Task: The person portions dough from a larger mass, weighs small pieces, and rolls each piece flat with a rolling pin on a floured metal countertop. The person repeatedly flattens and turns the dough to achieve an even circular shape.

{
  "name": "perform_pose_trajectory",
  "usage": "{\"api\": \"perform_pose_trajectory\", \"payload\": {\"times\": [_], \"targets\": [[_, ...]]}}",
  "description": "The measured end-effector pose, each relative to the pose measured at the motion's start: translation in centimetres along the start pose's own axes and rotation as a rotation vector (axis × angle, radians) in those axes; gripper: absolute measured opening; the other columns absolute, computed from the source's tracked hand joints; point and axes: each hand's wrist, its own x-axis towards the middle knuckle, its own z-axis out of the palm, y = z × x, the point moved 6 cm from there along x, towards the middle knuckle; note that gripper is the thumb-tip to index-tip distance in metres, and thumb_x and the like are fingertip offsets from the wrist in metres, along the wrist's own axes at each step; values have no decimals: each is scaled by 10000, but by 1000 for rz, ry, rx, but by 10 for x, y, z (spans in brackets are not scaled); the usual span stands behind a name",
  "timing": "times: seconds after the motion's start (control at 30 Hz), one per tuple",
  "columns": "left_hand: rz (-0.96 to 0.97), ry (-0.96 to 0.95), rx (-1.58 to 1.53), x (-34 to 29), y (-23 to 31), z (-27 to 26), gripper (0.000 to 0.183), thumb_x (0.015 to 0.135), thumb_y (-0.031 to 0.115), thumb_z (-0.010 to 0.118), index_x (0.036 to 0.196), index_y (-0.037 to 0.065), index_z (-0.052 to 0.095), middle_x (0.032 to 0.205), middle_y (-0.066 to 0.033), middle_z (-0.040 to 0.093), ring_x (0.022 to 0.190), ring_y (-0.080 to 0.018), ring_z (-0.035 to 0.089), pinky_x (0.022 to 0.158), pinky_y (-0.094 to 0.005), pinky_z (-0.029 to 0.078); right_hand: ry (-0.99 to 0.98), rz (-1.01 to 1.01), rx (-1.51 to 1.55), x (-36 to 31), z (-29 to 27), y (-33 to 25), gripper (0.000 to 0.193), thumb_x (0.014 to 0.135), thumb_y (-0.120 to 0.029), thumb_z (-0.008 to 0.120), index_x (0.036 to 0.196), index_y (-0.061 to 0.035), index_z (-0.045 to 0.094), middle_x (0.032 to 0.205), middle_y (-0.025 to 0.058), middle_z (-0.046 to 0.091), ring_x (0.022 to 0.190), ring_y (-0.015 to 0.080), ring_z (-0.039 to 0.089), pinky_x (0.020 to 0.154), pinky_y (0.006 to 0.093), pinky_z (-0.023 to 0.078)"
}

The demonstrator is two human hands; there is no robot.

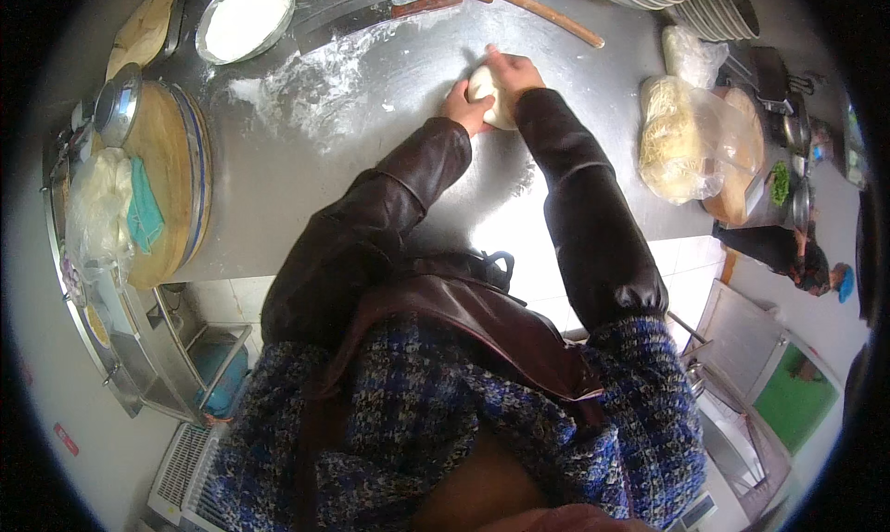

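A smooth, pale lump of dough [492, 95] rests on the steel worktop [246, 212], in front of me and toward the far side. My left hand [465, 108] cups its near left side, fingers curled against it. From the right, my right hand [515, 72] closes over the dough's upper right side. Part of the dough is hidden under the fingers. Brown, shiny sleeve covers wrap both forearms. Loose white flour [315, 92] is strewn over the steel to the left of the hands.
Beyond the hands lie a knife [425, 6] and long wooden rods [542, 13]. A bowl of flour [248, 20] stands far left, near round wooden boards [167, 161]. At right sit bagged noodles [669, 138] and stacked metal pans [709, 13]. Another person [788, 254] is at the far right.
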Motion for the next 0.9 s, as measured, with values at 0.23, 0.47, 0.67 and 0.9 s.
{"api": "perform_pose_trajectory", "payload": {"times": [0.23,0.47,0.67,0.9], "targets": [[541,-102,791,-34,27,3,583,792,70,787,1348,52,614,1162,-156,668,1100,-323,649,979,-410,525,407,-315,-380,-88,-2,-6,409,990,-432,594,895,-86,790,832,111,721,822,294,679,808,442,511],[311,65,630,17,-28,-1,561,818,157,795,1313,1,581,1069,-137,689,942,-253,670,871,-371,550,685,-417,-594,-30,-7,6,473,1018,-422,512,756,-91,722,763,103,706,791,345,684,775,498,501],[338,-63,406,12,-34,-10,490,805,50,809,1223,-13,561,1049,-98,673,963,-197,662,841,-312,542,91,-106,114,-49,-1,14,425,979,-408,628,1064,-20,778,937,153,768,881,268,713,842,370,544],[506,-84,636,-43,-38,-19,466,841,50,777,1267,42,589,1141,-142,669,1079,-280,661,904,-381,541,464,-995,-364,-170,22,10,299,804,-291,813,1022,-91,769,1115,119,731,1073,339,659,930,443,514]]}}
